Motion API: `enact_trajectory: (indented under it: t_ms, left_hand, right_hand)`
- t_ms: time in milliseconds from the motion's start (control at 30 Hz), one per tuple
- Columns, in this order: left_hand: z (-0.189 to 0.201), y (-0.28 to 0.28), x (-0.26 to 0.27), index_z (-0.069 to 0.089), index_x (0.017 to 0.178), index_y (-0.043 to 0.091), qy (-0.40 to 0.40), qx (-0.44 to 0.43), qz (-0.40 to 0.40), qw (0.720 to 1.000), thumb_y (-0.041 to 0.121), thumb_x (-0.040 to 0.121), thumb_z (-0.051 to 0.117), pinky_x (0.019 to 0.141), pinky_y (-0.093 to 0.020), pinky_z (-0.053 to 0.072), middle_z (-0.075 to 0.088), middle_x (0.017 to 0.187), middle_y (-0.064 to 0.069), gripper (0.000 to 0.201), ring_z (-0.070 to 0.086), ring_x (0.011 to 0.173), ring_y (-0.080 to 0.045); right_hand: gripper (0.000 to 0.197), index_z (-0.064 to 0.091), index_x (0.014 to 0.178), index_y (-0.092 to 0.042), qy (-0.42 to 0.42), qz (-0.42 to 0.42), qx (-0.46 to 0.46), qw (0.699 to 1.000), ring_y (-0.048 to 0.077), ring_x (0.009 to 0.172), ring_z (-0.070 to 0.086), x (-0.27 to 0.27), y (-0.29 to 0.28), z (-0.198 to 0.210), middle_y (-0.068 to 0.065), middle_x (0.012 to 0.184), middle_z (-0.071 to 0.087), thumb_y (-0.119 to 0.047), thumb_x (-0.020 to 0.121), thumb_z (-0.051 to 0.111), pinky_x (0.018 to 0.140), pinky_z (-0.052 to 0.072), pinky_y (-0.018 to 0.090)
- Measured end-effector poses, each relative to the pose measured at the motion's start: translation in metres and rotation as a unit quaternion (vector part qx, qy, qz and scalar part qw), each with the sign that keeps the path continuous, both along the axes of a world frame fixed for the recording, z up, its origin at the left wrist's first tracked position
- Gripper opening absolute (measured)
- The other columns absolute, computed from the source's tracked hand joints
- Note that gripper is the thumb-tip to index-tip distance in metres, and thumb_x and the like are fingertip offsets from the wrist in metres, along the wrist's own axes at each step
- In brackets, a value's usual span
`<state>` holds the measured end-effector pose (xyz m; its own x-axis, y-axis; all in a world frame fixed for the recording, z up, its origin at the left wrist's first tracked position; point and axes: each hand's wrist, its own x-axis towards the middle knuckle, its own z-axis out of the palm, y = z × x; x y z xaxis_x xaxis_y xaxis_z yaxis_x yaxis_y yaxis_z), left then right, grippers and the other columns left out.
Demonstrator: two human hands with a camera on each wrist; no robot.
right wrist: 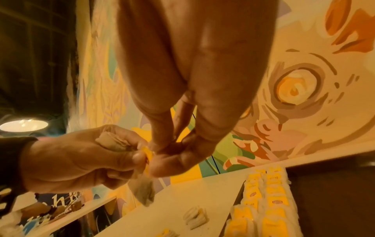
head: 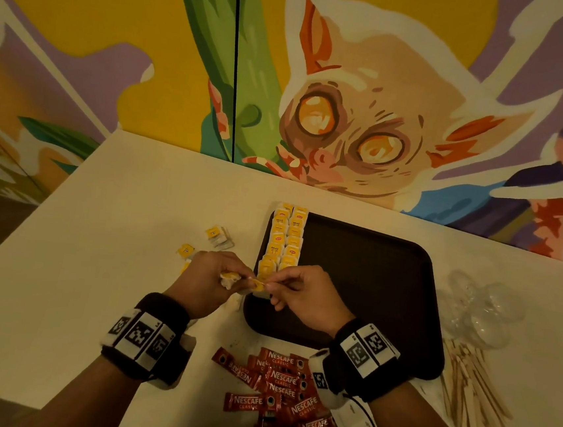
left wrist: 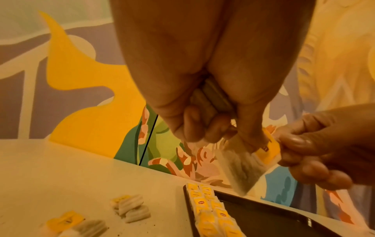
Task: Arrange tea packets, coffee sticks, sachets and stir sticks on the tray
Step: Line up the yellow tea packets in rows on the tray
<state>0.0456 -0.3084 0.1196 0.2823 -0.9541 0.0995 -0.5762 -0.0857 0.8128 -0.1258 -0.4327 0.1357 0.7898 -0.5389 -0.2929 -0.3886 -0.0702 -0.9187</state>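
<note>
Tea packets (head: 286,239) lie in two neat rows down the left edge of the dark tray (head: 370,273) on the white bench (head: 96,264). Above the tray's near-left corner, the left hand (head: 208,282) grips a bunch of tea bags while the right hand (head: 303,294) pinches a yellow tag (head: 259,284) between them. Loose tea bags (head: 219,236) sit left of the tray, red coffee sticks (head: 282,389) are heaped nearest the person, wooden stir sticks (head: 469,389) and crumpled clear plastic (head: 480,308) to the right.

free: tray (head: 370,273) right of tea-bag rows (head: 284,241) | blocked: coffee sticks (head: 283,392) near edge, stir sticks (head: 472,393) right, loose tea bags (head: 219,236) left
</note>
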Motion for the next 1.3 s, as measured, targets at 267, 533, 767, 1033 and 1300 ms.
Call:
enact_trajectory:
  t_ms: [267, 533, 767, 1033, 1300]
  left_hand:
    - [0.004, 0.002, -0.002, 0.079, 0.09, 0.026, -0.02, 0.002, -0.024, 1.0, 0.022, 0.078, 0.08, 0.068, -0.013, 0.049, 0.071, 0.083, 0.01, 0.013, 0.065, 0.076, -0.005]
    - [0.029, 0.001, -0.013, 0.08, 0.085, 0.018, 0.121, -0.059, -0.026, 0.991, 0.026, 0.075, 0.077, 0.073, -0.029, 0.056, 0.075, 0.082, 0.006, 0.014, 0.071, 0.077, -0.013]
    - [0.03, -0.006, -0.015, 0.079, 0.082, 0.016, 0.119, -0.128, 0.064, 0.983, 0.019, 0.074, 0.078, 0.068, -0.022, 0.055, 0.075, 0.079, 0.006, 0.009, 0.07, 0.073, -0.009]
    - [0.023, -0.01, -0.024, 0.076, 0.081, 0.021, 0.129, -0.147, 0.143, 0.97, 0.024, 0.074, 0.078, 0.07, -0.015, 0.052, 0.075, 0.08, 0.012, 0.007, 0.07, 0.075, -0.004]
    - [-0.003, -0.01, -0.026, 0.076, 0.079, 0.017, 0.142, -0.089, 0.196, 0.966, 0.017, 0.08, 0.078, 0.068, -0.013, 0.049, 0.074, 0.075, 0.009, 0.002, 0.067, 0.073, -0.005]
  right_hand:
    - [0.009, 0.073, 0.098, -0.021, 0.028, 0.063, -0.136, 0.988, 0.005, 0.09, 0.066, -0.005, -0.009, 0.021, -0.011, 0.094, 0.071, -0.02, 0.093, 0.065, 0.084, 0.054, 0.022]
    - [0.015, 0.069, 0.088, -0.026, -0.051, 0.008, -0.056, 0.997, 0.011, 0.088, 0.064, 0.0, -0.009, 0.015, -0.008, 0.09, 0.069, -0.014, 0.094, 0.063, 0.076, 0.051, 0.026]
    - [0.011, 0.07, 0.099, -0.009, -0.087, -0.017, -0.016, 0.996, 0.008, 0.074, 0.062, -0.001, 0.0, 0.01, 0.0, 0.088, 0.067, -0.007, 0.094, 0.061, 0.061, 0.05, 0.022]
    - [0.012, 0.069, 0.102, -0.012, -0.081, -0.029, 0.023, 0.996, 0.018, 0.068, 0.06, 0.0, 0.007, 0.01, 0.01, 0.092, 0.067, -0.01, 0.096, 0.059, 0.064, 0.053, 0.028]
    - [0.016, 0.07, 0.096, -0.01, -0.017, -0.083, -0.025, 0.996, -0.001, 0.057, 0.058, 0.002, 0.003, -0.011, -0.002, 0.084, 0.066, -0.025, 0.093, 0.065, 0.057, 0.049, 0.018]
